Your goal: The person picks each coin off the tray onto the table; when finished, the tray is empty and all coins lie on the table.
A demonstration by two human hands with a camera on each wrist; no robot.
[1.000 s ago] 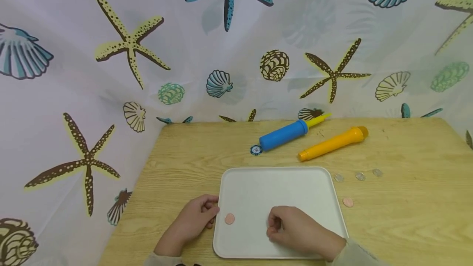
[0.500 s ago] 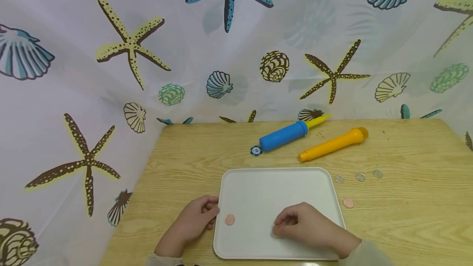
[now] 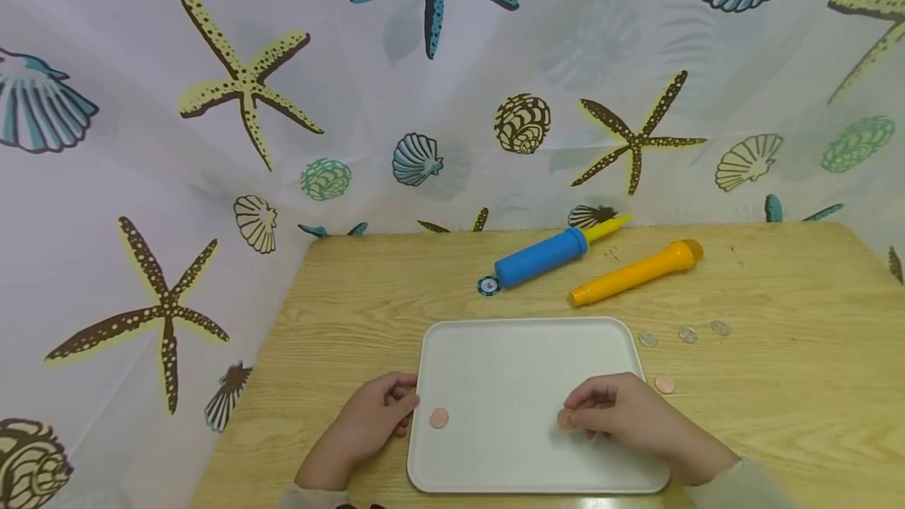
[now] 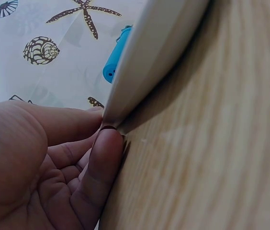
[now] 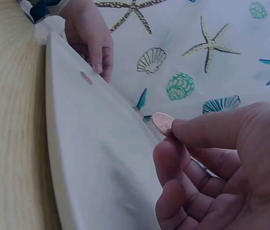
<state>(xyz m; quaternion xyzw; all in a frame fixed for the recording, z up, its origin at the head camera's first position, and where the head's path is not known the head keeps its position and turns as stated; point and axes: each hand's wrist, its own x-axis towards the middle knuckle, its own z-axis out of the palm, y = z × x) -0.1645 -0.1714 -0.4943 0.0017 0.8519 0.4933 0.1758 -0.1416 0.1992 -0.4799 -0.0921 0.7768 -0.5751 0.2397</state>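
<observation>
A white tray (image 3: 523,360) lies on the wooden table, a copper coin (image 3: 439,418) flat near its left side. At the tray's left rim is my left hand (image 3: 375,419); its thumb and fingers pinch the edge, as the left wrist view shows close up. My right hand (image 3: 625,415) is over the right half of the tray. Between its thumb and forefinger it pinches a second copper coin (image 5: 162,123), tilted and raised off the tray. The other fingers curl below, with a thin silvery edge (image 5: 202,166) showing between them.
Beyond the tray lie a blue hand pump (image 3: 540,258) with a yellow nozzle, a poker chip (image 3: 489,285) and an orange toy microphone (image 3: 636,273). Right of the tray are three silver coins (image 3: 688,335) and a copper coin (image 3: 665,384). A patterned curtain (image 3: 368,100) surrounds the table.
My right hand has moved right across the tray and slightly away from me; the copper coin in its fingertips has come into clear view. My left hand stays at the rim.
</observation>
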